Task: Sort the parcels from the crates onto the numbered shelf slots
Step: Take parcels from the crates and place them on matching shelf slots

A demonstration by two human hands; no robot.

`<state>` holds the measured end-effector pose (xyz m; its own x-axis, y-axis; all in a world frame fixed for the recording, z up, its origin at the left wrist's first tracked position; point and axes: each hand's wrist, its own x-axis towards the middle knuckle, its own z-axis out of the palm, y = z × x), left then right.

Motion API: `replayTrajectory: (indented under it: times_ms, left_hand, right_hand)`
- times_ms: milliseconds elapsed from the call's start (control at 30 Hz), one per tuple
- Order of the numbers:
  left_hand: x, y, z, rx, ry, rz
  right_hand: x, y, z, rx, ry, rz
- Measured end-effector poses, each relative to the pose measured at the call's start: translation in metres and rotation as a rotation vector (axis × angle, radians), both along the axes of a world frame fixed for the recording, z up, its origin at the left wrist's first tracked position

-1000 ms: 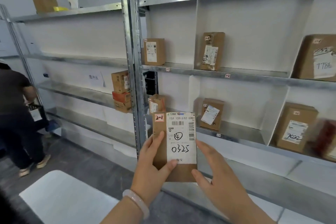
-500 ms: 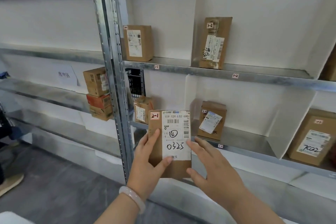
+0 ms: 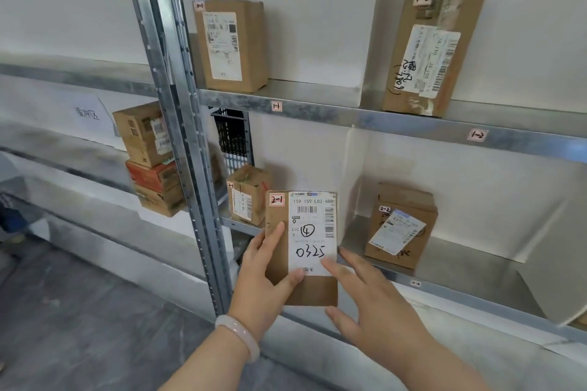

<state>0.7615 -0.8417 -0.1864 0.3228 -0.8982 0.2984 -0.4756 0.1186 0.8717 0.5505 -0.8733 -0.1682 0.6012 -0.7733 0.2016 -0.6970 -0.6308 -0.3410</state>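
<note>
Flat parcel (image 3: 301, 247) marked 2-1 and 0325, held upright before the lower shelf (image 3: 470, 267), between a small box (image 3: 249, 197) and a box tagged 2-2 (image 3: 401, 225). Left hand (image 3: 263, 276): grip curled round the parcel's left edge, thumb across its face. Right hand (image 3: 374, 305): grip spread, with straight fingertips (image 3: 328, 264) touching the parcel's right side.

Left hand (image 3: 263, 279) raised, grip round parcel (image 3: 313, 232); right hand's (image 3: 378, 311) straight fingers touching it.
</note>
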Motion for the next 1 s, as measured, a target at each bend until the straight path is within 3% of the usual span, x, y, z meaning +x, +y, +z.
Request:
replayTrajectory:
  times_ms: [300,567,1000]
  left_hand:
    - [0.019,-0.074,-0.014,0.019,0.001,0.085]
    - [0.043,-0.128,-0.048,0.082,0.025,0.066]
    - [0.088,-0.239,-0.085,0.097,-0.081,-0.199]
  right_hand:
    - [0.026,-0.099,-0.008,0.018,0.020,0.104]
    - [0.047,-0.136,-0.026,0.057,0.080,0.074]
    - [0.076,-0.157,-0.051,0.153,0.026,-0.216]
